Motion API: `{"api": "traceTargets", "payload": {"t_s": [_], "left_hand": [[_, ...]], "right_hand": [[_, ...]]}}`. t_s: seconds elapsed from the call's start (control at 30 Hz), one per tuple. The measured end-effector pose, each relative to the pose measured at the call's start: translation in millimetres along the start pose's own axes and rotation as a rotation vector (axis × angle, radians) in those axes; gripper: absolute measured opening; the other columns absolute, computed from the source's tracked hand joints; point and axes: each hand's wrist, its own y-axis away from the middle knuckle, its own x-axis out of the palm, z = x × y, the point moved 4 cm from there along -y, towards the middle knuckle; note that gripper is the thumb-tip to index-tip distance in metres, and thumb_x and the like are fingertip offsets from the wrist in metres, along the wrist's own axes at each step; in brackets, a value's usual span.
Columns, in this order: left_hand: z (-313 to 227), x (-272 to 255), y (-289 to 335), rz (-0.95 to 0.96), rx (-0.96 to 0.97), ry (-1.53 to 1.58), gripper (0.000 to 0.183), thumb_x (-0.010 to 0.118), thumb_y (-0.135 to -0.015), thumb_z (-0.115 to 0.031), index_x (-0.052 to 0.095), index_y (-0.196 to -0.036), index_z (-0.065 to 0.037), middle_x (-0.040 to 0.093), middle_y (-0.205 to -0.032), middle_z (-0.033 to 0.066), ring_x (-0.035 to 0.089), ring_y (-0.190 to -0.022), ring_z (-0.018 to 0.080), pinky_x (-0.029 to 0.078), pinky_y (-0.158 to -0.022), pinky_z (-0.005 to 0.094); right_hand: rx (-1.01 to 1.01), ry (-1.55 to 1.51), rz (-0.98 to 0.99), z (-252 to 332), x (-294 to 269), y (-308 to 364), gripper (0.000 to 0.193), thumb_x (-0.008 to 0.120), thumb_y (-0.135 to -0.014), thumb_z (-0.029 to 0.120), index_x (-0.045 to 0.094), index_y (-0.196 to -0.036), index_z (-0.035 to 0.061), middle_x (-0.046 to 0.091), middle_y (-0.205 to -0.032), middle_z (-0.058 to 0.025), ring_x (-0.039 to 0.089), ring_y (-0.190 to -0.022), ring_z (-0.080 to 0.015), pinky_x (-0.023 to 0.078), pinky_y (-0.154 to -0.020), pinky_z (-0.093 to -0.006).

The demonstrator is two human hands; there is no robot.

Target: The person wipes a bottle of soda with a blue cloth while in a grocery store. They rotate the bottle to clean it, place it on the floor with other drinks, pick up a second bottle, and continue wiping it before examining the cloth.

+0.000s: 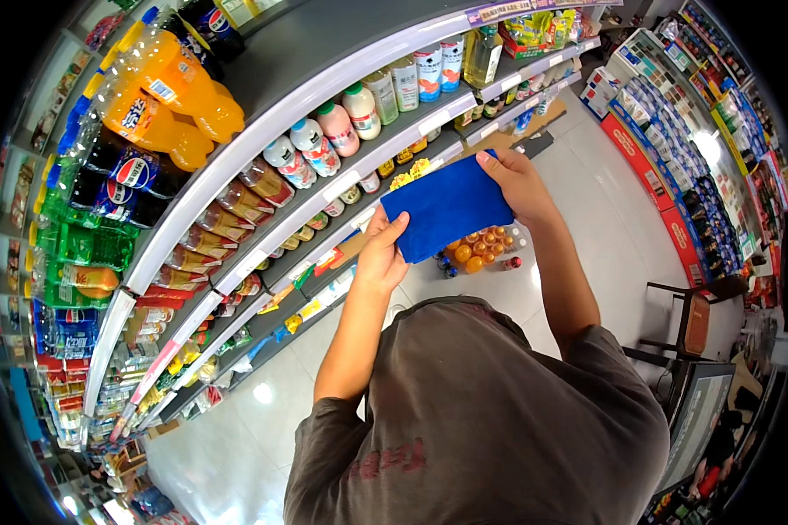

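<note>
A folded blue cloth (451, 207) is stretched flat between my two hands, in front of the shelves. My left hand (383, 249) grips its left end, thumb lying on top and fingers mostly hidden beneath. The opposite upper corner is pinched by my right hand (518, 184), its thumb on the cloth's face. Partly covered by the cloth, yellow packs (411, 173) show on a lower shelf. Below its lower edge, a group of bottles with orange contents (477, 251) stands on the floor.
Curved shelves hold pink and white bottles (337, 129) and brown drink bottles (241, 203). Large orange soda bottles (162, 79) lie on the top shelf. At right are stacked goods with red boxes (657, 197), a chair (696, 324) and a monitor (699, 420).
</note>
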Motion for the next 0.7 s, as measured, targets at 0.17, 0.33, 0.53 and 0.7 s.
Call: {"api": "traceTargets", "payload": {"t_s": [0.17,0.33,0.53,0.7], "left_hand": [[-21,29,20,0.088,-0.021,-0.084,0.046,0.057,-0.093,-0.001,0.044,-0.136,-0.001,0.058,-0.13,0.0147,0.059,-0.118,0.0272,0.047,-0.104,0.0416],[-34,78,35,0.147,-0.119,0.199,0.049,0.054,-0.091,0.004,0.043,-0.139,-0.001,0.053,-0.137,0.018,0.054,-0.125,0.0262,0.044,-0.107,0.0408],[-2,39,14,0.019,-0.13,-0.322,0.049,0.059,-0.091,0.003,0.044,-0.137,-0.001,0.066,-0.111,0.0119,0.066,-0.098,0.0187,0.054,-0.088,0.031],[-32,57,14,-0.031,0.03,-1.093,0.049,0.062,-0.089,0.001,0.046,-0.136,-0.004,0.066,-0.108,0.0148,0.064,-0.097,0.0206,0.051,-0.085,0.0313]], "right_hand": [[0.073,-0.09,-0.002,0,-8,25,0.027,0.061,-0.098,0.03,0.064,-0.102,0.0041,0.067,-0.089,-0.0021,0.062,-0.078,-0.0077,0.052,-0.071,-0.0248],[0.349,-1.087,0.274,8,11,53,0.049,0.049,-0.1,0.046,0.059,-0.123,0.004,0.065,-0.119,-0.0149,0.064,-0.107,-0.0248,0.052,-0.093,-0.0404],[0.122,-1.148,0.377,-185,44,30,0.059,0.038,-0.101,0.052,0.047,-0.138,0.007,0.054,-0.136,-0.0131,0.054,-0.123,-0.0262,0.041,-0.107,-0.043],[0.251,-1.417,0.737,-135,61,36,0.059,0.038,-0.102,0.045,0.036,-0.146,0.0057,0.049,-0.142,-0.0134,0.052,-0.126,-0.0255,0.041,-0.108,-0.0387]]}}
